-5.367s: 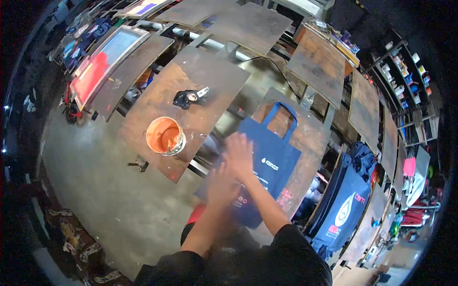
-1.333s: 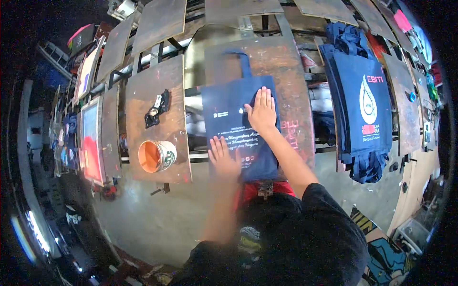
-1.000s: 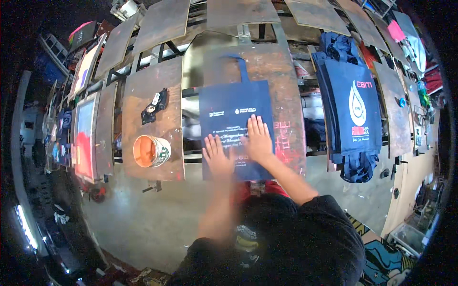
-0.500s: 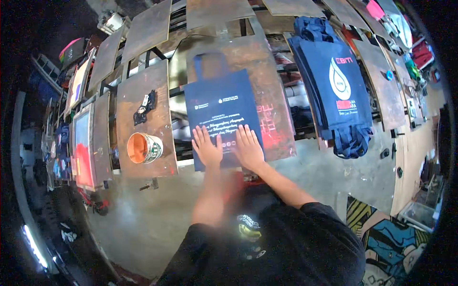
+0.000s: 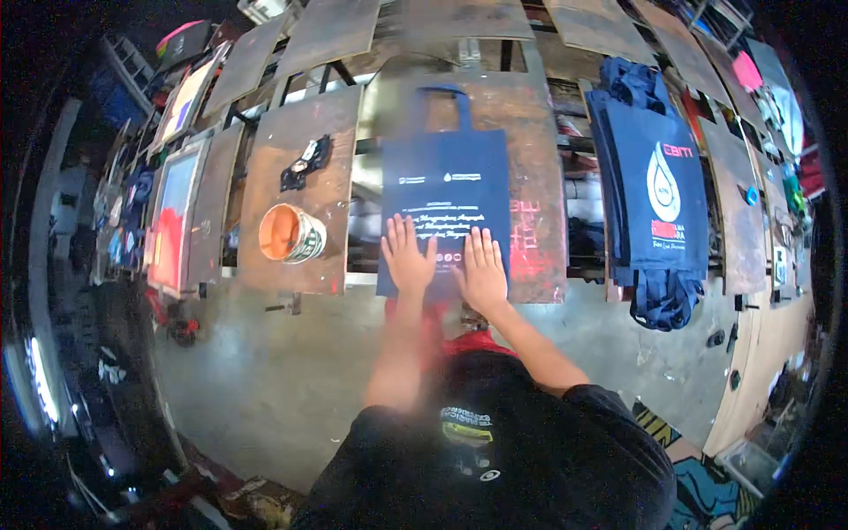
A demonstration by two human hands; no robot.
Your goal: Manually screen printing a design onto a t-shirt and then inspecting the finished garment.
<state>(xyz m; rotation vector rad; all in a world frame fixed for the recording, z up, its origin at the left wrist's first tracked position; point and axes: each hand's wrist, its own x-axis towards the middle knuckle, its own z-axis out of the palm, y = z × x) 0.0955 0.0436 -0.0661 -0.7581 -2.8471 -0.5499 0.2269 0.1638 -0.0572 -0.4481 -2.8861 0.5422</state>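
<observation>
A navy blue tote bag (image 5: pixel 444 159) with white print lies flat on a stained board (image 5: pixel 535 177), its handle loop stretched toward the far side. My left hand (image 5: pixel 410 258) rests palm down on the lower left part of the bag, fingers extended and pointing away from me. Beside it, my right hand (image 5: pixel 484 272) presses flat on the lower right part, fingers also straight. Both palms cover some of the printed lines. Neither hand grips anything.
Left of the bag, another board (image 5: pixel 265 168) carries an orange-lined paint bucket (image 5: pixel 310 240) and a crumpled black item (image 5: pixel 306 162). Farther left stands a framed printing screen (image 5: pixel 174 216) smeared red. On the right lies a stack of printed navy bags (image 5: pixel 623 190). Gaps separate the boards.
My view has turned, so the boards and bags appear farther right. Both hands stay flat on the lower part of the tote bag.
</observation>
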